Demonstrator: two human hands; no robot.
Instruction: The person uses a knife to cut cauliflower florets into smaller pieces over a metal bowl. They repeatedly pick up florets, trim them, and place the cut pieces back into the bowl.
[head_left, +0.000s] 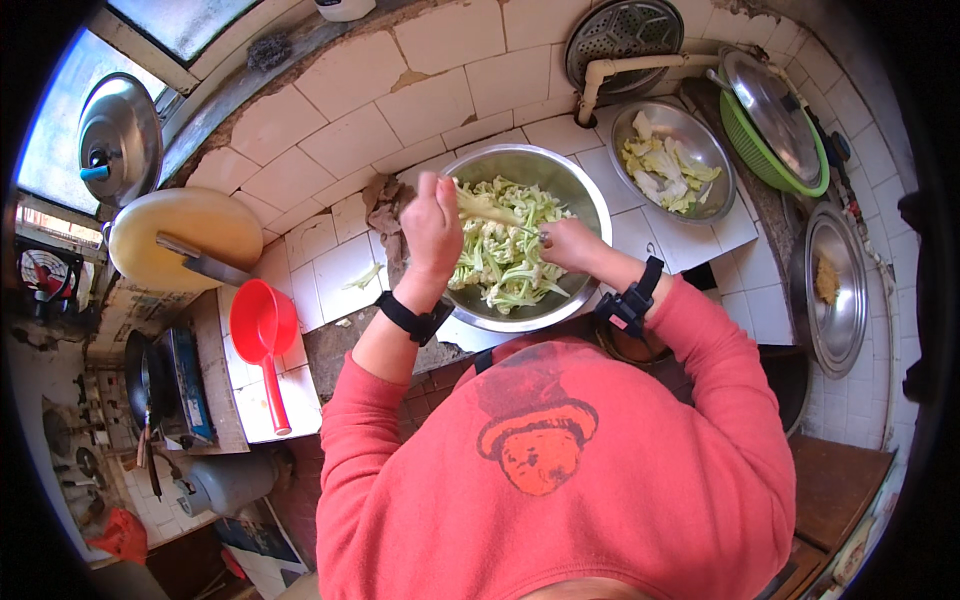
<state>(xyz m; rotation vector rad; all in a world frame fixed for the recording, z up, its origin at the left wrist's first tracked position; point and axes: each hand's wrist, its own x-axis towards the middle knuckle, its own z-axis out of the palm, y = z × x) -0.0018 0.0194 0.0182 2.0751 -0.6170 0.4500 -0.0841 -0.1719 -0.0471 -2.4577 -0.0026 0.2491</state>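
Note:
A large stainless steel bowl (592, 202) stands in front of me, holding many cut cauliflower florets (499, 259). My left hand (433, 229) is raised over the bowl's left rim, its fingers closed around the end of a thick, pale cauliflower stalk (484, 206). The stalk points right, across the florets. My right hand (568, 244) is above the right part of the bowl, fingers curled at the stalk's far end. Something small and dark shows at its fingertips; what it is cannot be made out.
A steel bowl of pale leaves (667, 165) stands at the back right. A red plastic dipper (262, 319) lies left, below a cleaver (214, 268) and a round cutting board (180, 225). Brown crumpled material (386, 210) touches the large bowl's left side. A wok (139, 379) is further left.

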